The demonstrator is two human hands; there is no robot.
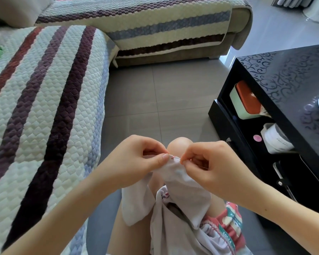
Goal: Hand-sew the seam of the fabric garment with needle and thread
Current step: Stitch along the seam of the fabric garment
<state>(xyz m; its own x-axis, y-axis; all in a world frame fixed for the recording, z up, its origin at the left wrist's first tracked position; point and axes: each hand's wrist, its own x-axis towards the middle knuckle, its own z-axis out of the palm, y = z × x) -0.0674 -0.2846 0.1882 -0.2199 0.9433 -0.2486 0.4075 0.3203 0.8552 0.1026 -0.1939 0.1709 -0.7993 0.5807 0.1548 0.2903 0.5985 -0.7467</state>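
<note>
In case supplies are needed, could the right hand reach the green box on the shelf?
Probably yes: the shelf is open in front and nothing blocks the green box, but the right hand pinches the needle.

garment (184, 183): pale lilac-white fabric, crumpled. Top fold is bunched up and raised at the knee (180, 144); the rest drapes down over the thigh. needle (177, 159): thin, silver, near-horizontal, stuck through the fold's top edge, with a small pink spot on the fabric beside it.
</note>
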